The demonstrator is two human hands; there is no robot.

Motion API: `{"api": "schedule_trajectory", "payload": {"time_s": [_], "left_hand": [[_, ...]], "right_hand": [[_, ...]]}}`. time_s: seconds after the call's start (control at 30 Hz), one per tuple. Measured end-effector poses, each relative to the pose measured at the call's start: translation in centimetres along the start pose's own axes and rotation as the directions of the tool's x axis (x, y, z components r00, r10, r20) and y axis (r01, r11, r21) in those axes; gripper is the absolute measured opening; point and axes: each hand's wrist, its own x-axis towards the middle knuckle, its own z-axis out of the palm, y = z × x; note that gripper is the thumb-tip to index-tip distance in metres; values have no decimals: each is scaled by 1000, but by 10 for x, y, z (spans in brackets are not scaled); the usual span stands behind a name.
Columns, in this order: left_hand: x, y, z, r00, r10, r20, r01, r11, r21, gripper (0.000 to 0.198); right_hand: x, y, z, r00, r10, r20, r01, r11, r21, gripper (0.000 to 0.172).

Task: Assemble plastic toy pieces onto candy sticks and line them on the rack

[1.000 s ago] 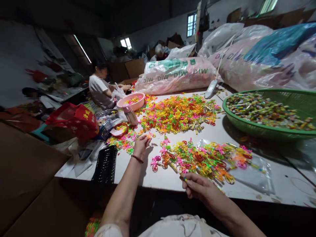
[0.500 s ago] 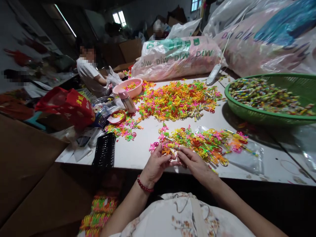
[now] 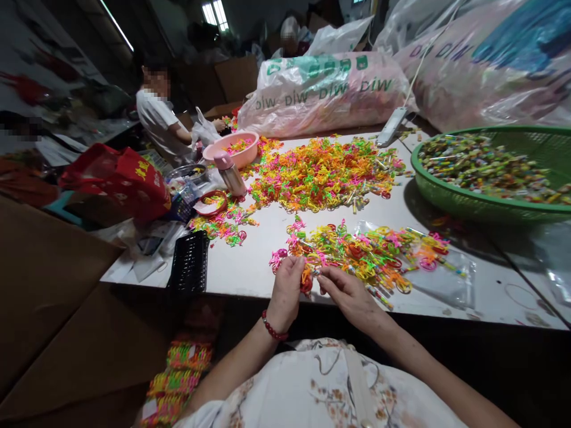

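My left hand (image 3: pixel 288 291), with a red bead bracelet on its wrist, is closed round a small orange-and-red plastic toy piece (image 3: pixel 306 279). Just to its right, my right hand (image 3: pixel 350 297) pinches thumb and forefinger together close to that piece. What sits in this pinch is too small to make out. Behind both hands spreads a near pile of small bright plastic pieces (image 3: pixel 357 252) in pink, yellow, green and orange, mixed with some thin tubes. Part of this pile lies on a clear plastic bag (image 3: pixel 450 282).
A bigger pile (image 3: pixel 312 172) lies farther back on the white table (image 3: pixel 241 270). At right stands a green basket (image 3: pixel 468 202) of small tubes; at left, a black basket (image 3: pixel 190 261), pink bottle (image 3: pixel 229 172), pink basin (image 3: pixel 250 156) and red bag (image 3: pixel 120 181). A co-worker (image 3: pixel 156 122) sits beyond.
My left hand has turned more upright and its fingers have closed round the orange-and-red piece. My right hand stays close beside it, still pinching. The view has shifted slightly.
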Motion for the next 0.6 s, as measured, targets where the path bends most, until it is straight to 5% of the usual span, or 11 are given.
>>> {"api": "schedule_trajectory", "payload": {"time_s": [0.27,0.6], "left_hand": [[-1,-5,3,997,-33,-73,34,999,7,39],[0,-8,0,996,-7,-91,18,993,116,38]], "right_hand": [[-1,2,-2,996,-62,-69,54,992,-114,23],[-5,3,1,923,-362,-129,302,891,-338,14]]}}
